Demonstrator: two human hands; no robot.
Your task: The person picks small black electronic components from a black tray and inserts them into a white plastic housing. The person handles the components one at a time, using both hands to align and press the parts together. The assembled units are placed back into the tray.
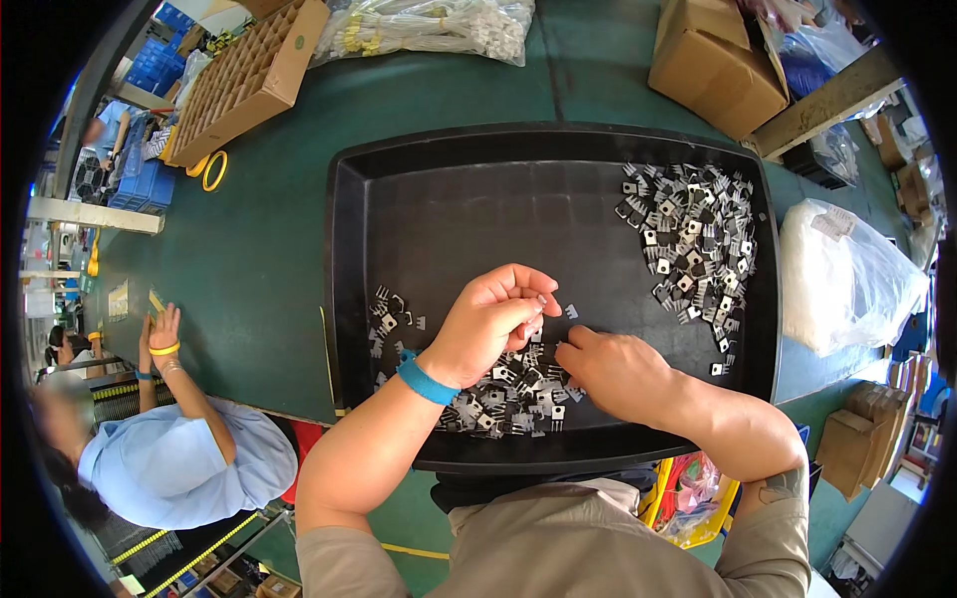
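A large black tray (pixel 478 219) lies before me, with small black-and-silver three-legged transistors in it. One heap of transistors (pixel 688 249) is spread along the tray's right side; another pile (pixel 513 389) lies at the near edge, below my hands. My left hand (pixel 503 319), with a blue wristband (pixel 426 379), is held over the tray, thumb and fingers pinched together; what they hold is hidden. My right hand (pixel 618 374) reaches down beside the near pile, its fingers bent together, their tips hidden. Between the hands lies a small grey comb-shaped piece (pixel 571 311).
A divided cardboard box (pixel 249 80), yellow-handled scissors (pixel 212 171) and a bag of white connectors (pixel 429 30) are at the far left. An open carton (pixel 713 70) stands far right, a white plastic bag (pixel 847 274) right of the tray. Another person (pixel 179 458) works at left.
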